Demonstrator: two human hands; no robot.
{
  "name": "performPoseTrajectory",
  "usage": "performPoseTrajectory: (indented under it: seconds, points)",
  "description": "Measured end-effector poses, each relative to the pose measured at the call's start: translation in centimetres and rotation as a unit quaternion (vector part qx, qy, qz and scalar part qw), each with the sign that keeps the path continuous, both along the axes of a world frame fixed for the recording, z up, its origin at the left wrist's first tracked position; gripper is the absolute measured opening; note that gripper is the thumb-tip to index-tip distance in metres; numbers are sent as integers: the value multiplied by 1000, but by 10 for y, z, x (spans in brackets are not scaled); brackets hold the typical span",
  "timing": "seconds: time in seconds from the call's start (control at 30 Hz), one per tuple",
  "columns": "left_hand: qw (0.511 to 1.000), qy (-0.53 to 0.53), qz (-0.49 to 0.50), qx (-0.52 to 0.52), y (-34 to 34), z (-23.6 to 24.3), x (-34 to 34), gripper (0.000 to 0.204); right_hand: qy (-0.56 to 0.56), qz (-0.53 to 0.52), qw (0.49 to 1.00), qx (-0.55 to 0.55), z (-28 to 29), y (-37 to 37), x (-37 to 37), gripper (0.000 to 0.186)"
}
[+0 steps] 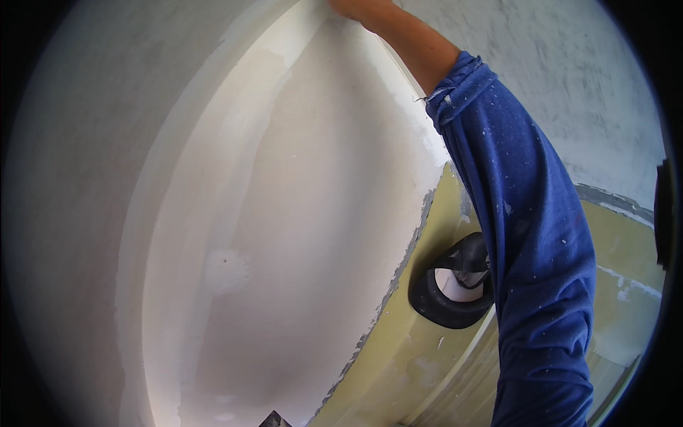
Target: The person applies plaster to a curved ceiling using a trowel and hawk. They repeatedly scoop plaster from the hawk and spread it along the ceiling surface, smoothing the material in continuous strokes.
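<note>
My right arm, in a blue sleeve [537, 235] flecked with pale specks, rises from the lower right to the top of the view. Only the wrist and part of my right hand [352, 7] show at the upper edge. Its fingers are cut off, so what it holds, if anything, is hidden. The hand is nearest to a smooth whitish plastered surface [313, 185], where it meets a grey wall [562, 78]. My left hand is outside the picture. At the bottom edge, the dark corner of a flat thing [275, 420] pokes in, too little of it to name.
Left of the plastered surface, a pale curved band [192, 192] borders a greyish surface [71, 185]. On the right lies a yellowish-green board [398, 341] with a ragged grey edge. A black rounded loop-shaped thing [448, 313] with a whitish inside is partly behind my sleeve.
</note>
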State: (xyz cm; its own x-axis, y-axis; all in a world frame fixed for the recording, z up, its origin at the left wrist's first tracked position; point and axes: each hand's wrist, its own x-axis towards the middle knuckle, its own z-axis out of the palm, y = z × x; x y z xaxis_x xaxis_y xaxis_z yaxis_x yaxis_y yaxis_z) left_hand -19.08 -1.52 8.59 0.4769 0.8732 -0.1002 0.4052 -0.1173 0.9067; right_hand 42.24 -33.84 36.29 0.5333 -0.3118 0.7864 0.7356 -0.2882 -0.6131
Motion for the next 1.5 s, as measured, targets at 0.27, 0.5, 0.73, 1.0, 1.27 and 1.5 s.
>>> performPoseTrajectory:
  seconds: [0.27, 0.5, 0.73, 1.0, 1.27, 1.5]
  points:
    - [1000, 7, 8, 2, -7, 4, -4, 61, 58, 13, 998, 25, -11, 18, -42, 50]
    - [1000, 16, 20, 14, 2, -4, -27, 63, 81, 42, 996, -8, -23, 51, -72, 55]
    - [965, 101, -77, 231, 42, -40, -62, 68, 3, 15, 1000, 8, -54, 103, -125, 35]
    - [997, 49, 14, 57, -13, 4, -27, 70, -66, -29, 997, 20, -77, 163, -193, 36]
    - [1000, 14, -3, 16, -23, 11, -2, 71, -88, 48, 994, -32, -108, 205, -258, 58]
    - [995, -47, -40, -77, -27, 15, 18, 75, -151, 74, 971, -170, -149, 228, -309, 63]
